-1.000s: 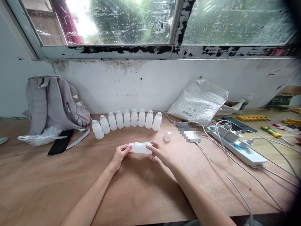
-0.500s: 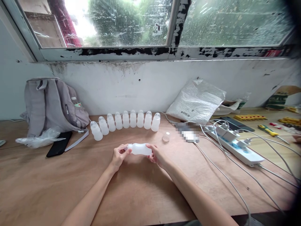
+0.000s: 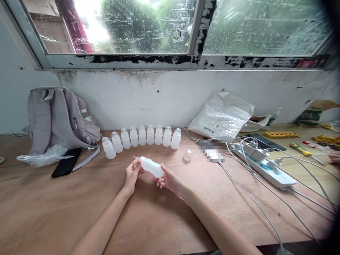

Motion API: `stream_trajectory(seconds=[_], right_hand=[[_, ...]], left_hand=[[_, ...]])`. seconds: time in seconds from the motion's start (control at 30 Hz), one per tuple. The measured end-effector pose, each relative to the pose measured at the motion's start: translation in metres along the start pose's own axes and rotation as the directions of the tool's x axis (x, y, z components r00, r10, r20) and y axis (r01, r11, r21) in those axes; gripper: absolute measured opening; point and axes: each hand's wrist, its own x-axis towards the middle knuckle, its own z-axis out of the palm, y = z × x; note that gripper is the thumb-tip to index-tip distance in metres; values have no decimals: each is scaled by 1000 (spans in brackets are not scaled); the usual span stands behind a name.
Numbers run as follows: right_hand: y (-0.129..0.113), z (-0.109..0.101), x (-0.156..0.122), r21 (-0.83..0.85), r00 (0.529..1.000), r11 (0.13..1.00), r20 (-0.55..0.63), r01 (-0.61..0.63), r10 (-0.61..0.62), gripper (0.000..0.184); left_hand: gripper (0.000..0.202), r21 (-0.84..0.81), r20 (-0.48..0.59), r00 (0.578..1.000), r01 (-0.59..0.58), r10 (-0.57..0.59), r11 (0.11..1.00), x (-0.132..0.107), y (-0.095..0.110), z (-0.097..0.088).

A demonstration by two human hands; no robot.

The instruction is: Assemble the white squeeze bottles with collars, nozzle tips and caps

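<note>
Between my two hands a frosted white plastic bottle (image 3: 151,167) lies tilted, its neck end up to the left and its base down to the right. The fingers of my left hand (image 3: 132,173) are closed around a clear piece at the neck, which they partly hide. My right hand (image 3: 169,180) grips the base between thumb and fingers. Beyond them, several similar bottles (image 3: 150,136) with clear tops stand upright in a curved row. A clear round cap (image 3: 187,156) rests on the wooden table to the right of the held bottle.
On the left are a grey backpack (image 3: 53,117), a plastic bag (image 3: 44,156) and a black phone (image 3: 66,164). A power strip (image 3: 265,168) with trailing cables occupies the right. Behind it sit a white packaging bag (image 3: 223,115) and a screwdriver (image 3: 301,149). Another person's hand (image 3: 334,158) shows at the right edge.
The bottle has gone from nearly level to tilted, its base lower and a little further left. My right hand has moved left and down with it.
</note>
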Motion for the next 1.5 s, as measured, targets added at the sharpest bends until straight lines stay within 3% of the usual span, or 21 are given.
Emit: stream_trajectory(seconds=[0.1, 0.23, 0.3, 0.37, 0.4, 0.43, 0.47, 0.53, 0.57, 0.6, 0.63, 0.67, 0.73, 0.87, 0.97, 1.07, 1.13, 1.27, 1.4, 1.5], right_hand=[[3, 8, -5, -12, 999, 1000, 54, -7, 7, 46], [5, 11, -10, -122, 993, 986, 47, 117, -112, 33], [3, 8, -9, -171, 981, 966, 9, 191, -193, 30], [-5, -2, -7, -238, 936, 922, -104, 304, -336, 29], [-10, -10, -5, -302, 880, 880, -196, 366, -433, 30], [-17, -21, -4, -395, 789, 819, -291, 416, -541, 29], [-24, -32, -4, -517, 654, 739, -384, 433, -652, 29], [-37, -59, -4, -749, 347, 575, -470, 330, -812, 29], [-43, -72, -5, -809, 238, 521, -468, 271, -851, 31], [-48, -84, -6, -835, 156, 495, -470, 241, -869, 36], [-52, -94, -7, -825, 133, 513, -496, 238, -858, 43], [-55, -102, -7, -792, 151, 555, -535, 255, -832, 47], [-57, -110, -8, -707, 237, 640, -595, 302, -768, 48], [-52, -102, -5, -586, 398, 704, -581, 401, -710, 40], [-45, -85, -2, -463, 535, 751, -527, 470, -660, 37], [-39, -66, -1, -173, 722, 828, -416, 533, -552, 31], [-37, -55, -3, 8, 821, 862, -310, 507, -479, 32], [-34, -43, -7, 108, 882, 891, -237, 440, -407, 30], [-30, -39, -7, 80, 877, 894, -251, 441, -410, 18], [-28, -36, -7, 2, 859, 889, -260, 457, -441, 20]], left_hand=[[57, -13, 118, 993, 25, -23, 1000, -4, -2, 3], [68, -44, 191, 981, 49, -40, 998, -11, -1, 11], [64, -63, 190, 981, 60, -47, 996, -12, 0, 12], [60, -81, 162, 986, 58, -44, 995, -12, 1, 10], [58, -84, 147, 988, 57, -44, 995, -11, 1, 8], [55, -84, 133, 990, 57, -45, 995, -11, 0, 7], [52, -78, 122, 991, 56, -46, 995, -10, -1, 5], [45, -58, 106, 993, 48, -41, 997, -8, -3, 1], [43, -47, 99, 994, 40, -35, 998, -8, -4, -1], [41, -38, 94, 995, 29, -26, 999, -7, -5, -2], [39, -31, 92, 996, 17, -14, 999, -6, -6, -3], [37, -27, 94, 996, 5, -2, 1000, -6, -6, -4], [35, -25, 118, 993, -5, 8, 1000, -6, -6, -4], [36, 6, 240, 970, 44, -44, 999, -8, 0, -3], [46, 53, 353, 933, 52, -68, 997, -11, 7, 0], [58, 94, 468, 883, 2, -46, 996, -12, 9, 2], [66, 113, 514, 858, -54, -12, 992, -12, 8, 2], [80, 183, 522, 853, -135, 21, 974, -10, 3, -2], [81, 261, 530, 848, -174, 10, 949, -11, 7, -3], [75, 296, 533, 846, -212, 22, 931, -15, 11, 1]])
